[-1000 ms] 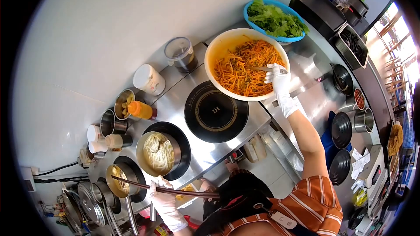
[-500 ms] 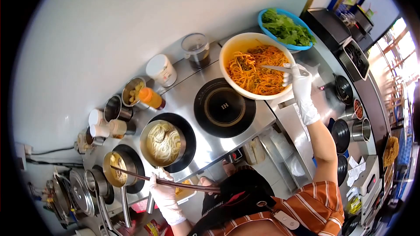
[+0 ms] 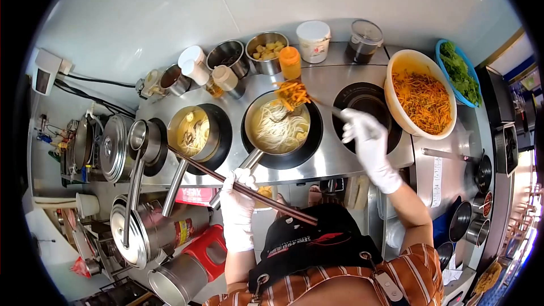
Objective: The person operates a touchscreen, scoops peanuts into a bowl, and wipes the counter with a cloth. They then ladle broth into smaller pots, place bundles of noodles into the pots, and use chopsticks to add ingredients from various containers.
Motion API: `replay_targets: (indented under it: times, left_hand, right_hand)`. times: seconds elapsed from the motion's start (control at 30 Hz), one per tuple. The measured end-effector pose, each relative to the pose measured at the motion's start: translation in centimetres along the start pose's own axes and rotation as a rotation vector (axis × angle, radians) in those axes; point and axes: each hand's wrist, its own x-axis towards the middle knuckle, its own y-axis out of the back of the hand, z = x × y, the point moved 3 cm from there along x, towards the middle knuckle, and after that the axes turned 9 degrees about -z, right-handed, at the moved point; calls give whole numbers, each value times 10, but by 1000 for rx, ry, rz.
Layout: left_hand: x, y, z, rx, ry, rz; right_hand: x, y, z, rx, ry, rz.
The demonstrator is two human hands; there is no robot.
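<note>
My right hand (image 3: 368, 141), in a white glove, grips the handle of a spoon (image 3: 328, 106). Shredded orange vegetables (image 3: 293, 94) heap on the spoon, over the far edge of a pot of white noodles (image 3: 280, 129). Long brown chopsticks (image 3: 243, 188) are held in my gloved left hand (image 3: 238, 209), low in front of the stove. Left of the noodle pot is another pot (image 3: 194, 131) with noodles in yellowish broth. A cream bowl (image 3: 422, 99) of the orange shreds stands at the right.
An orange-capped bottle (image 3: 290, 63), a white tub (image 3: 313, 42), a lidded container (image 3: 364, 41) and metal bowls line the wall. A blue basket of greens (image 3: 460, 73) is far right. Small pots (image 3: 146, 143) stand left; a red stool (image 3: 211, 252) is below.
My right hand has moved left from the cream bowl to beside the noodle pot, bringing a spoonful of orange shreds. The view has turned left. My left hand still holds the chopsticks.
</note>
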Motion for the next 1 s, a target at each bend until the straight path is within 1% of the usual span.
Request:
replay_targets:
  times: [0.03,0.07,0.1,0.13,0.17,0.2,0.23,0.27,0.3,0.33,0.37,0.4,0.43,0.47,0.53,0.6,0.67,0.7,0.73,0.8,0.83,0.87,0.93,1.0]
  left_hand:
    - [-2,5,3,-31,3,-27]
    - [-4,11,7,-34,-1,-21]
    - [-5,15,10,-29,1,-4]
    - [-6,20,13,-25,2,11]
    - [-6,27,15,-27,2,17]
    - [-4,34,17,-82,29,-34]
    - [-3,34,19,-137,53,-88]
    - [-2,34,19,-138,56,-86]
    - [-2,33,20,-71,41,-74]
    - [-2,30,20,0,31,-65]
    - [-3,24,20,6,43,-71]
    - [-3,19,21,71,24,39]
    - [0,15,19,138,11,139]
    - [0,12,17,154,5,57]
    - [9,24,16,147,23,28]
    - [22,34,12,131,92,-205]
    - [29,30,5,105,129,-116]
    - [24,7,-1,156,111,-40]
    - [24,-3,-8,204,94,23]
    - [26,-15,-19,215,149,-67]
    - [35,-8,-23,176,190,-218]
    - [34,-14,-29,197,184,-179]
    - [33,-28,-41,217,174,-70]
    - [39,-31,-51,172,200,-97]
  right_hand:
    - [-7,-20,14,-68,140,-99]
    - [-12,-34,24,-390,311,-240]
    - [-19,-48,32,-933,564,-403]
    - [-25,-60,44,-1210,521,-584]
    - [-26,-62,56,-1233,555,-599]
    - [-24,-64,65,-1257,588,-610]
    - [-22,-64,63,-1261,612,-520]
    - [-21,-63,61,-1263,633,-430]
    - [-18,-56,58,-1113,494,-395]
    - [-16,-48,50,-688,376,-265]
    - [-15,-40,47,-323,234,-102]
    - [-16,-31,46,40,99,68]
    - [-16,-15,32,90,42,149]
    - [-20,9,16,137,-8,245]
    - [-31,66,-5,163,26,433]
    - [-39,120,-33,110,123,586]
    - [-35,182,-42,-63,156,715]
    - [-30,209,-38,-188,138,711]
    - [-20,237,-25,-271,116,753]
    - [5,274,2,-455,46,707]
    - [20,286,14,-708,197,673]
    - [32,290,24,-960,346,627]
    - [50,291,39,-1024,316,524]
    - [57,285,42,-1158,281,375]
